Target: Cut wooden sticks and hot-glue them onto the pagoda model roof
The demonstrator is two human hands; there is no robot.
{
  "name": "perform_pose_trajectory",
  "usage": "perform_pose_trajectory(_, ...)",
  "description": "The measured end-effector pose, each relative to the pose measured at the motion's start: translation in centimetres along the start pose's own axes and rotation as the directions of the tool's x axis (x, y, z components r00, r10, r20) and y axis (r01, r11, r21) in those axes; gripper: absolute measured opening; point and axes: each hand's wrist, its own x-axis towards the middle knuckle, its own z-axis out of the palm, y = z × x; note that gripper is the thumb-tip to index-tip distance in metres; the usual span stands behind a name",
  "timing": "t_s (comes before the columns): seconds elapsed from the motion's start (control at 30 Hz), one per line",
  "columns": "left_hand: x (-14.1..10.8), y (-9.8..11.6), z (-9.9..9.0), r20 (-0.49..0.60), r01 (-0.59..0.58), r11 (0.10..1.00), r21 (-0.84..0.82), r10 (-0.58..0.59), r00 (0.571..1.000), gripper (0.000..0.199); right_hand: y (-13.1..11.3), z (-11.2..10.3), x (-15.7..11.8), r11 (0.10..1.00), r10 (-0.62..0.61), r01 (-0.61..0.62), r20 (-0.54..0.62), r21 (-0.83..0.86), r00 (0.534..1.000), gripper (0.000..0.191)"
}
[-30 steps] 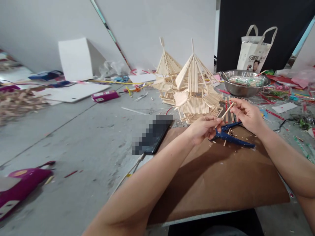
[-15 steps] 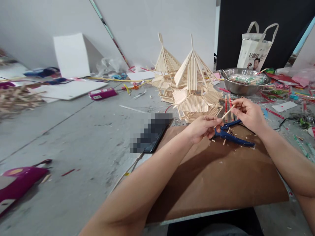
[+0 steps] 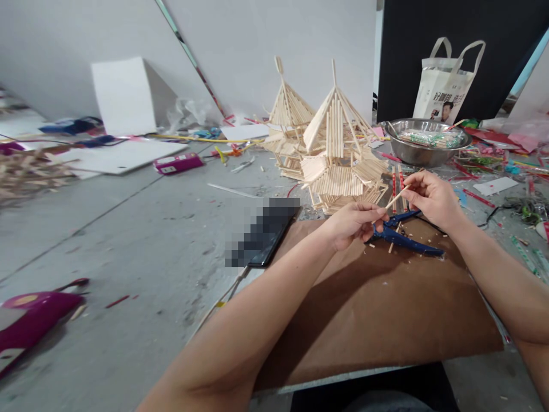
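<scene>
Thin wooden stick [image 3: 397, 198] is btwn both hands, slanting up & away fr. L to R. L grip [image 3: 352, 224]: thumb & fingertips pinched on its near end, no real gap. R grip [image 3: 432, 197]: also pinched, thumb vs. fingers, nr the far end. Stick prob. v. light, stiff, dry, not slippery, but thin, so a hard bend cd snap it; best held lightly nr each end, as now. Blue pliers [image 3: 409, 242] lie just below both grips, on brown board [image 3: 386, 320]. Stick-built model [image 3: 337, 180] is just beyond L grip, prob. fragile; steel bowl [image 3: 420, 156] farther off, beyond R grip.
</scene>
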Motion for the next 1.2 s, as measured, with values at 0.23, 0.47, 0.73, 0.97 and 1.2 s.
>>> perform_pose_trajectory(0.23, 0.1, -0.1, -0.1, 0.007, -0.006, 1.000, 0.004, 0.006, 1.000, 0.020, -0.1, 0.1, -0.1, 1.000, -0.001, 0.001, -0.006, 0.004, 1.000, 0.029)
perform_pose_trajectory(0.47, 0.3, -0.5, -0.5, 0.021, -0.040, 0.998, 0.055, 0.038, 0.999, 0.021, -0.2, 0.1, -0.1, 1.000, 0.001, -0.001, -0.004, 0.014, 1.000, 0.031)
perform_pose_trajectory(0.73, 0.0, -0.3, 0.0, -0.059, -0.133, 0.954, 0.268, 0.154, 0.986, 0.022, -0.4, 0.4, -0.4, 0.999, 0.018, -0.019, 0.034, 0.027, 0.999, 0.030)
perform_pose_trajectory(0.97, 0.0, -0.3, 0.9, -0.063, -0.222, 0.816, 0.534, 0.300, 0.952, 0.025, 0.3, 1.6, -1.1, 0.999, 0.038, -0.039, 0.083, 0.006, 0.996, 0.026)
perform_pose_trajectory(1.2, -0.2, -0.2, 1.3, -0.086, -0.246, 0.628, 0.738, 0.449, 0.889, 0.028, 0.7, 1.9, -1.4, 0.998, 0.013, -0.008, 0.082, -0.061, 0.997, 0.025)
